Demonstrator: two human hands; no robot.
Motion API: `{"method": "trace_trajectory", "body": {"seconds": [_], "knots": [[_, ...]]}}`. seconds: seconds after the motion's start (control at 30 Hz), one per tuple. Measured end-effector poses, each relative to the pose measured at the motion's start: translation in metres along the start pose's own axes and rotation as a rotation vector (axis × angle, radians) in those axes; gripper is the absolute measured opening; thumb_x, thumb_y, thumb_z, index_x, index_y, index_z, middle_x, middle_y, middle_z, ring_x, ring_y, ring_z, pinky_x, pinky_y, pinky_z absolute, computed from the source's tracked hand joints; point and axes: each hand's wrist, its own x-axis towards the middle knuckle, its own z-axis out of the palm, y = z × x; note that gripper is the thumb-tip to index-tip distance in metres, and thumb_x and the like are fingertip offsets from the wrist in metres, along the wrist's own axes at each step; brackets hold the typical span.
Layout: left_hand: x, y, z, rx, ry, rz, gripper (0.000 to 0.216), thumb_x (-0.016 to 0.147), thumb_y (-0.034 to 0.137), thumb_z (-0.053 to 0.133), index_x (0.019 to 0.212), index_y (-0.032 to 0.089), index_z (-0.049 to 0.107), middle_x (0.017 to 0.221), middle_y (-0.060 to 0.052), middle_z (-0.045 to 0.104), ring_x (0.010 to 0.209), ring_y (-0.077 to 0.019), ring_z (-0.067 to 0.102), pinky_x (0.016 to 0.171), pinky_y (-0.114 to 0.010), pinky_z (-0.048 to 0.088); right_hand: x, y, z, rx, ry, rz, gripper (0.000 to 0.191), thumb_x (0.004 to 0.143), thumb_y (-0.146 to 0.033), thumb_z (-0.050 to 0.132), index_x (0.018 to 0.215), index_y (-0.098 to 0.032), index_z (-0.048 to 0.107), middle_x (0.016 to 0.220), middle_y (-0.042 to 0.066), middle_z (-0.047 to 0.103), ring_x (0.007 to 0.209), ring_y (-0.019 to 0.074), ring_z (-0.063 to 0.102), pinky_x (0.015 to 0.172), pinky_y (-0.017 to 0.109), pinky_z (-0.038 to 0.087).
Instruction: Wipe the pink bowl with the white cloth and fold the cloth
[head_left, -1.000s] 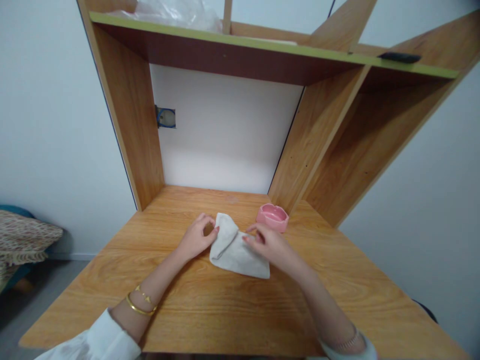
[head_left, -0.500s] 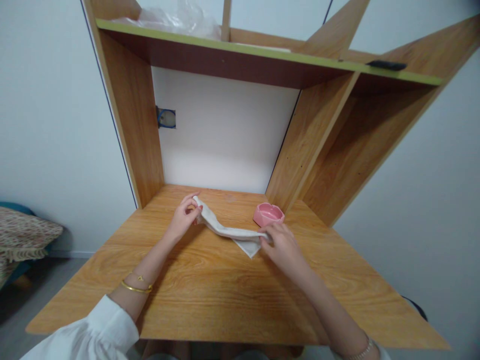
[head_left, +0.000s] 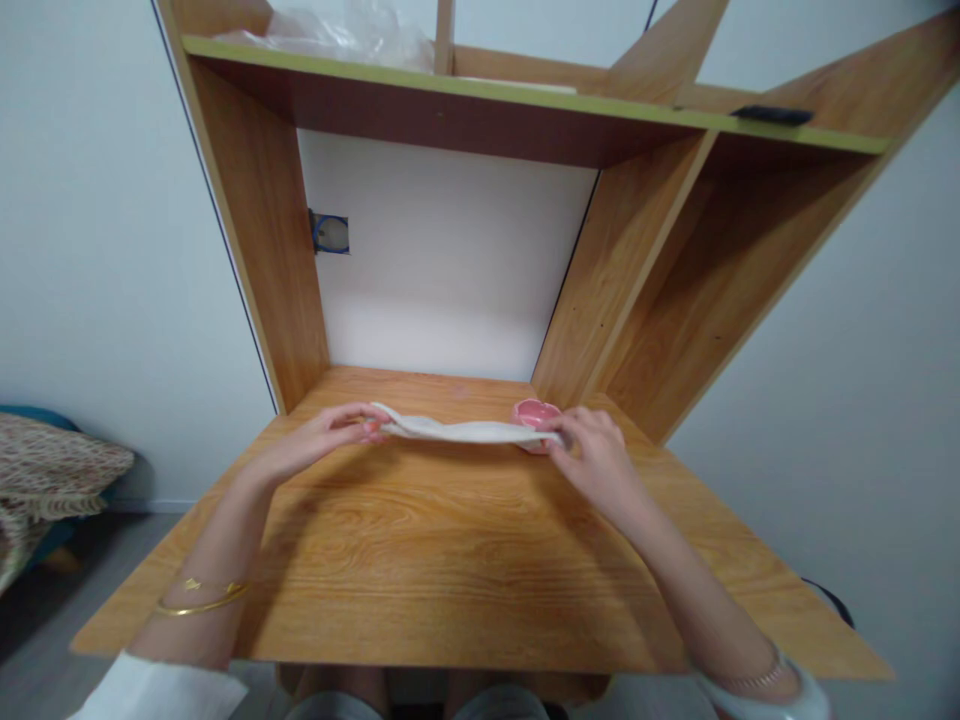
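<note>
A white cloth (head_left: 465, 432) stretches in a narrow band between my two hands, raised a little above the wooden desk (head_left: 420, 560). Its left end is pinched by my left hand (head_left: 341, 430), thumb against fingers. At the other end my right hand (head_left: 596, 455) grips the cloth between thumb and fingertips. Behind the cloth's right part stands a pink faceted bowl (head_left: 534, 412), close to my right fingers. The cloth and hand cover part of the bowl.
Wooden side panels (head_left: 247, 230) and an overhead shelf (head_left: 450, 88) enclose the desk. Clear plastic wrapping (head_left: 352, 35) and a black object (head_left: 772, 115) lie on the shelf. A socket opening (head_left: 330, 234) shows in the back wall. A fringed cover (head_left: 56, 460) drapes over blue furniture at left.
My hands have moved apart and lifted the cloth. It is now stretched nearly level, and its hanging corner no longer shows. The cloth now passes in front of the pink bowl.
</note>
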Motion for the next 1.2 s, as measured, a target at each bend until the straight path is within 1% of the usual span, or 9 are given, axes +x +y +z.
{"method": "trace_trajectory", "body": {"seconds": [0.13,0.3,0.5,0.63,0.7,0.83,0.93,1.03,1.2], "knots": [[-0.031,-0.004,-0.002,0.172,-0.412,-0.187,0.028,0.075,0.037,0.055,0.096,0.023,0.066,0.097,-0.001,0.066,0.088,-0.0173,0.057,0.08,-0.025,0.043,-0.046,-0.001,0.012,0.115,-0.362,0.032,0.017,0.069,-0.014,0.048,0.075,-0.023,0.062,0.089,0.003,0.062,0.089,0.02,0.052,0.08,0.035,0.036],[-0.047,-0.003,0.007,0.133,-0.481,-0.273,0.026,0.073,0.039,0.055,0.092,0.025,0.068,0.086,0.0,0.067,0.078,-0.0171,0.058,0.072,-0.026,0.045,-0.069,-0.002,0.011,0.221,-0.593,0.104,0.02,0.069,-0.013,0.046,0.075,-0.023,0.063,0.086,0.001,0.066,0.086,0.019,0.056,0.082,0.033,0.037],[-0.038,-0.005,0.007,0.103,-0.239,-0.244,0.029,0.07,0.04,0.057,0.092,0.024,0.068,0.092,-0.004,0.066,0.073,-0.0175,0.058,0.064,-0.025,0.046,-0.031,0.007,0.018,0.261,-0.54,0.225,0.019,0.076,-0.022,0.046,0.083,-0.02,0.063,0.083,0.003,0.067,0.08,0.0194,0.059,0.074,0.029,0.04],[-0.019,-0.028,0.011,0.229,-0.048,-0.186,0.031,0.07,0.04,0.054,0.09,0.02,0.068,0.085,-0.004,0.066,0.065,-0.0159,0.057,0.059,-0.024,0.045,-0.008,0.005,0.039,-0.034,-0.524,0.264,0.018,0.077,-0.021,0.047,0.085,-0.018,0.063,0.09,0.007,0.066,0.087,0.0218,0.058,0.076,0.031,0.037],[-0.011,-0.042,0.016,0.367,0.015,-0.147,0.029,0.07,0.037,0.053,0.087,0.019,0.068,0.083,-0.005,0.065,0.07,-0.0179,0.058,0.065,-0.027,0.046,-0.007,0.002,0.049,-0.161,-0.554,0.262,0.017,0.076,-0.019,0.047,0.084,-0.017,0.063,0.093,0.01,0.065,0.092,0.0237,0.057,0.079,0.034,0.035],[-0.006,-0.056,0.029,0.69,0.126,-0.074,0.025,0.07,0.027,0.053,0.089,0.017,0.066,0.105,-0.01,0.057,0.096,-0.0223,0.053,0.087,-0.035,0.04,-0.014,0.002,0.058,-0.166,-0.535,0.256,0.029,0.076,-0.02,0.049,0.103,-0.014,0.056,0.107,0.013,0.06,0.103,0.0248,0.051,0.082,0.035,0.035],[-0.01,-0.045,0.046,0.87,0.199,-0.014,0.025,0.076,0.02,0.048,0.095,0.017,0.063,0.104,-0.01,0.055,0.096,-0.0216,0.051,0.088,-0.035,0.038,-0.021,0.012,0.053,-0.116,-0.47,0.309,0.035,0.079,-0.029,0.048,0.108,-0.011,0.052,0.107,0.015,0.058,0.103,0.024,0.051,0.08,0.032,0.037],[-0.015,-0.025,0.074,1.038,0.186,0.002,0.023,0.08,0.022,0.044,0.091,0.018,0.064,0.096,-0.009,0.058,0.088,-0.0224,0.049,0.081,-0.036,0.039,-0.03,0.026,0.047,-0.061,-0.503,0.414,0.036,0.078,-0.041,0.048,0.096,-0.011,0.057,0.097,0.014,0.062,0.09,0.0236,0.056,0.071,0.03,0.04],[-0.026,-0.008,0.121,1.228,0.33,-0.104,0.025,0.08,0.021,0.041,0.089,0.016,0.064,0.106,-0.013,0.057,0.096,-0.0303,0.046,0.077,-0.043,0.034,-0.049,0.038,0.049,0.043,-0.489,0.544,0.04,0.073,-0.054,0.048,0.083,-0.017,0.059,0.078,0.006,0.064,0.072,0.0207,0.059,0.06,0.028,0.039]]}}
